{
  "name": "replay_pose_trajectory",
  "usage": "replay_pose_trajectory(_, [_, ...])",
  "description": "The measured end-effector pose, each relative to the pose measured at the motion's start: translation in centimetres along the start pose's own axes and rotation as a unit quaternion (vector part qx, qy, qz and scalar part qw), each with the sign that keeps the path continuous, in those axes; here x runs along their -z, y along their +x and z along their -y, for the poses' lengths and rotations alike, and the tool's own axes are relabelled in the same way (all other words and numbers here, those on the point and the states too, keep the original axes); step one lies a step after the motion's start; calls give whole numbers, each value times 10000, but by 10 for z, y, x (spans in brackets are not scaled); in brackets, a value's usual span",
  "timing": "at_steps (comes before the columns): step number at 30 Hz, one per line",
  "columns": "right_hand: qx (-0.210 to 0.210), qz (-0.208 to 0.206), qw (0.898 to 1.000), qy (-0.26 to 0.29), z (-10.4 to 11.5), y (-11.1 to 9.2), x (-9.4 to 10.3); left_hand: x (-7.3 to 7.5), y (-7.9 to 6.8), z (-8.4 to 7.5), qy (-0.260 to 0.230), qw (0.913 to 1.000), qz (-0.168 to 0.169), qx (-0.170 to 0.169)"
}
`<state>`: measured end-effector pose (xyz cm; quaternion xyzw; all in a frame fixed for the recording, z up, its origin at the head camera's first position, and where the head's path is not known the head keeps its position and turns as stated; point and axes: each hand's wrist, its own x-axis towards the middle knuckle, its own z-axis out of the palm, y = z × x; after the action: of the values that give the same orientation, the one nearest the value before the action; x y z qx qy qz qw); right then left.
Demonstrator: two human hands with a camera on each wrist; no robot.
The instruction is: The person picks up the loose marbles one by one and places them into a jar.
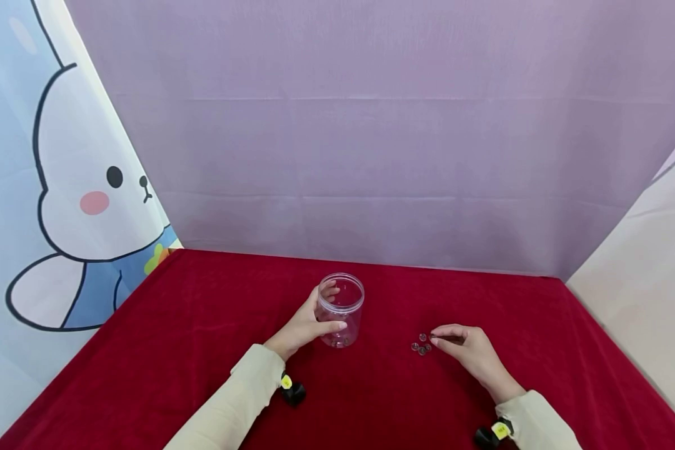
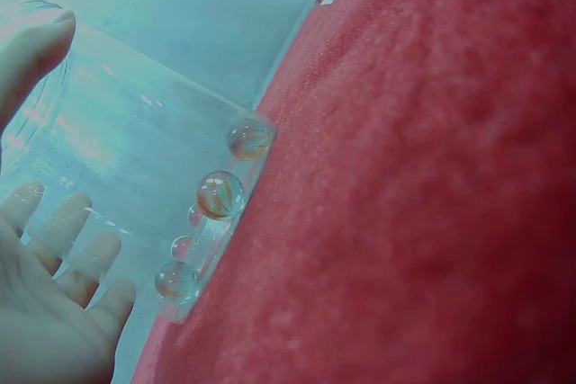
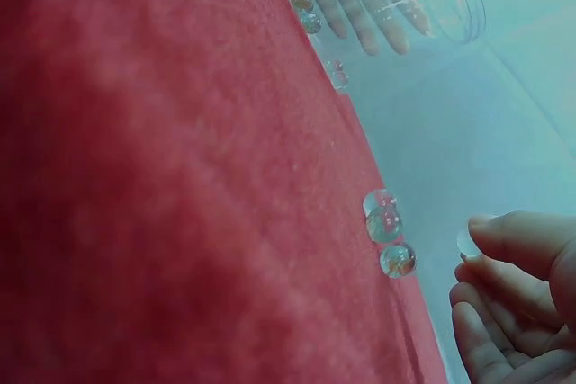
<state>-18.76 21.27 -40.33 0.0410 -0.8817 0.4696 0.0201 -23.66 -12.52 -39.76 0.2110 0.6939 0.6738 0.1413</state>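
Note:
A clear plastic jar [image 1: 353, 315] stands upright on the red cloth, its open mouth facing up. My left hand [image 1: 309, 322] grips it from the left side, thumb across the front and fingers behind. Several glass marbles [image 2: 220, 195] with orange swirls lie on the jar's bottom. To the right of the jar, my right hand [image 1: 472, 351] pinches one clear marble [image 3: 466, 242] between thumb and index finger, raised off the cloth in the right wrist view. Just left of those fingertips, several loose marbles [image 1: 422, 350] sit in a small cluster on the cloth.
Red velvet cloth [image 1: 146, 350] covers the table. Behind it hangs a plain purple curtain [image 1: 371, 156]. A cartoon-printed sheet [image 1: 90, 156] borders the left side, and a pale sheet [image 1: 652, 250] the right.

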Motion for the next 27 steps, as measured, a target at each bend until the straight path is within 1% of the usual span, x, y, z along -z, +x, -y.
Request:
replay_pose_trajectory(7, [78,-28,9999,139,5,1,-3,0,1,3,6,10000,-18,33])
replay_pose_trajectory(10, [144,-18,9996,230,8,0,-4,2,5,12,-16,10000,-58,36])
replay_pose_trajectory(13, [139,21,9994,303,10,0,-6,4,10,23,0,9999,-140,-5])
replay_pose_trajectory(15, [89,48,9994,343,13,0,-7,4,12,27,47,9998,-206,-51])
replay_pose_trajectory(18, [10,133,9991,393,15,1,-8,4,12,28,89,9996,-256,-119])
replay_pose_trajectory(22, [-47,235,9985,501,19,3,-12,4,11,27,43,9997,-216,-98])
replay_pose_trajectory(24, [-25,249,9980,576,21,3,-14,4,11,27,25,9998,-202,-76])
replay_pose_trajectory(27, [141,232,9976,640,24,3,-16,4,11,27,36,9997,-231,-118])
